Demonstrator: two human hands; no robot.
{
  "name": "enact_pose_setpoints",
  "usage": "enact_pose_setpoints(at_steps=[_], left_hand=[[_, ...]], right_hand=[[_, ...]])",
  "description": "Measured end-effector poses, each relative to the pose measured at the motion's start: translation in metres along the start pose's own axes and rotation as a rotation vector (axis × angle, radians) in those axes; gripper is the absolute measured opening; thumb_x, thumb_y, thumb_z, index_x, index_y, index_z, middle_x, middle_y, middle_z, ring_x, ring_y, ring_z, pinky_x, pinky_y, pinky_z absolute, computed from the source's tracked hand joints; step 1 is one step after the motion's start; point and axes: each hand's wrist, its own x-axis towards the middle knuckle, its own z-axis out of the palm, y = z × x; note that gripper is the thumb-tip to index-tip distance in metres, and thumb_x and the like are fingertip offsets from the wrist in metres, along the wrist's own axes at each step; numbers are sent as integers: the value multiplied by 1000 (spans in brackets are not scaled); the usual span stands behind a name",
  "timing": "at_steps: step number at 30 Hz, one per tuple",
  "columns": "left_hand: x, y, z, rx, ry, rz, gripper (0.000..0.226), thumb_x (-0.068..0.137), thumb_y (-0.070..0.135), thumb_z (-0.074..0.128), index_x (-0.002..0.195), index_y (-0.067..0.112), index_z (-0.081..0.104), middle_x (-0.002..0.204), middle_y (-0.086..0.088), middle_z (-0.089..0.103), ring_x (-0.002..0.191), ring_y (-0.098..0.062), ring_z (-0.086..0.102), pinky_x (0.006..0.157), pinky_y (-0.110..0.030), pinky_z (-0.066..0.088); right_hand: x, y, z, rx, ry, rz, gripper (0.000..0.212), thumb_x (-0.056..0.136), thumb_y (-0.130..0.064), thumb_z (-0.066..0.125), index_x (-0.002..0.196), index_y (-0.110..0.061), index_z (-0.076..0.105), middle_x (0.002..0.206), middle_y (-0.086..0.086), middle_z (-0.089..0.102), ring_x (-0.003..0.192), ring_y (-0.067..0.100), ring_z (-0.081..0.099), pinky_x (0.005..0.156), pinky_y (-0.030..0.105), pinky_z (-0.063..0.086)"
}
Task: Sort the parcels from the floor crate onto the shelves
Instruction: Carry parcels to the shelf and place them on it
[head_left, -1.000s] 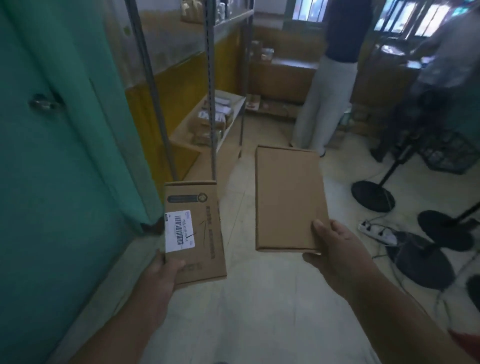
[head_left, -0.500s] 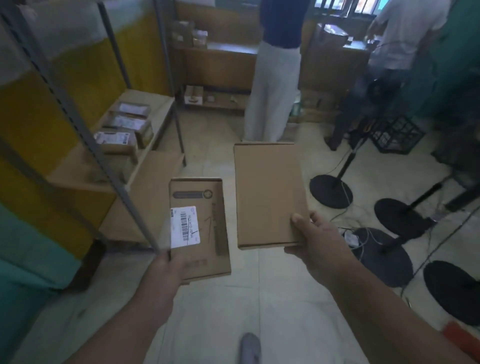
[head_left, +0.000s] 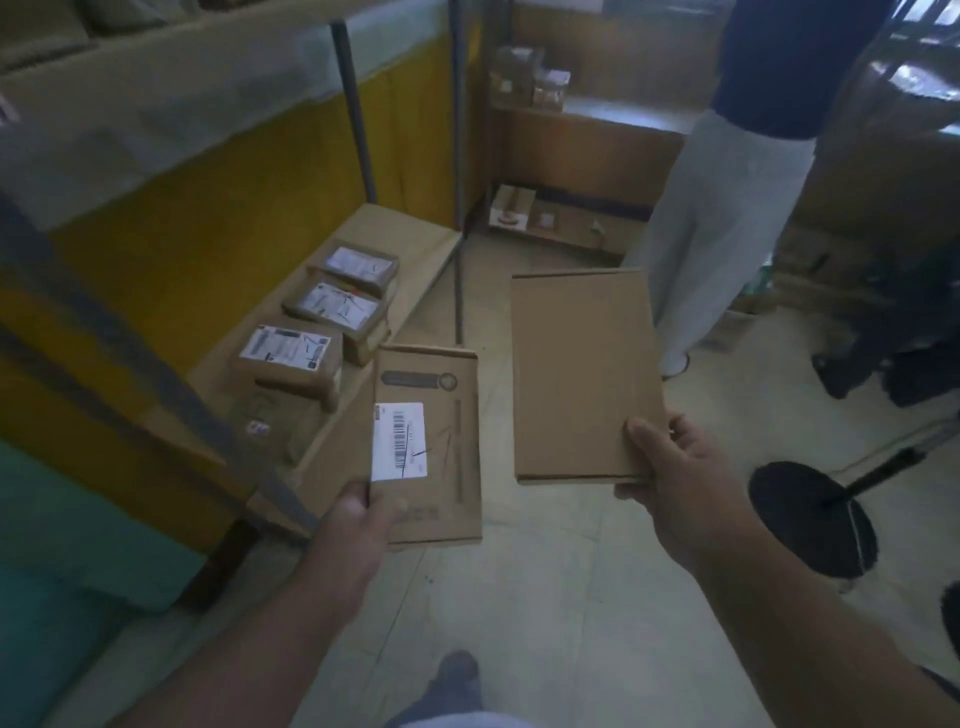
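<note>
Beside the low shelf (head_left: 415, 249), each hand's grip pinched a near corner: left hand (head_left: 358, 514) the labelled parcel (head_left: 431, 447), right hand (head_left: 675, 467) the plain parcel (head_left: 582, 374), both seemingly light and stiff.

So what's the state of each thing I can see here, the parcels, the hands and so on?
labelled parcel: gripped by left hand, label up
plain parcel: gripped by right hand, no label showing
three shelf parcels: lying flat in a row on the low shelf, labels up
fan base: standing on the floor
</note>
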Motion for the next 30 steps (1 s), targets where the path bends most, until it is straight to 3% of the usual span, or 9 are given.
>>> enact_pose_setpoints(at_steps=[3, 5, 10, 12, 15, 18, 20, 25, 30], left_hand=[[51, 62, 30, 52, -21, 69, 13, 93, 25, 58, 105, 26, 61, 102, -2, 70, 92, -21, 65, 82, -44, 55], [84, 94, 52, 69, -50, 108, 15, 95, 16, 56, 107, 24, 61, 101, -1, 71, 92, -20, 67, 84, -43, 55], [153, 139, 107, 93, -42, 137, 37, 78, 35, 57, 113, 25, 62, 104, 3, 73, 98, -17, 68, 91, -43, 55], [182, 143, 129, 17, 13, 104, 31, 78, 32, 60, 108, 25, 63, 101, 3, 74, 95, -17, 71, 85, -41, 58], [214, 153, 156, -112, 147, 48, 16, 96, 13, 59, 106, 25, 63, 100, 4, 73, 84, -2, 70, 68, -20, 57], [236, 173, 170, -140, 278, 71, 29, 89, 42, 65, 117, 34, 67, 111, 13, 73, 102, -4, 68, 91, -35, 57], [256, 179, 169, -146, 354, 37, 41, 80, 52, 68, 118, 36, 66, 115, 13, 72, 107, -12, 68, 93, -44, 56], [314, 186, 160, -237, 523, -78, 33, 89, 28, 71, 118, 31, 57, 108, 6, 70, 95, -13, 67, 70, -32, 52], [386, 202, 149, -308, 567, -112, 37, 91, 15, 70, 122, 26, 54, 106, 2, 70, 86, -9, 67, 70, -33, 55]], right_hand=[[52, -30, -19, -12, 23, -46, 14, 97, -16, 58, 111, -15, 59, 97, 10, 69, 72, 22, 64, 53, 34, 51], [88, -46, -30, -24, 50, -68, 12, 97, -17, 58, 109, -17, 58, 98, 9, 68, 72, 22, 63, 53, 35, 50], [200, -60, -41, -62, 45, -119, 11, 98, -15, 57, 108, -20, 59, 92, 6, 69, 67, 20, 63, 51, 35, 50], [253, -65, -40, -87, -30, -124, 12, 98, -14, 57, 109, -20, 58, 90, 6, 71, 65, 18, 64, 49, 34, 50], [327, -77, -33, -167, -138, -113, 20, 97, -17, 60, 117, -21, 56, 93, 9, 73, 66, 21, 65, 50, 33, 51], [390, -98, -16, -169, -264, -86, 28, 96, -15, 60, 118, -30, 53, 88, 1, 75, 66, 19, 67, 49, 34, 51], [428, -109, 5, -193, -303, -71, 30, 96, -12, 61, 117, -32, 53, 83, 1, 74, 63, 17, 66, 46, 33, 50], [501, -114, 76, -191, -428, -36, 33, 96, -8, 60, 123, -26, 51, 87, 7, 70, 64, 20, 62, 44, 31, 48], [563, -112, 125, -262, -483, 20, 34, 96, -5, 59, 124, -22, 51, 86, 8, 71, 59, 16, 62, 41, 30, 47]])
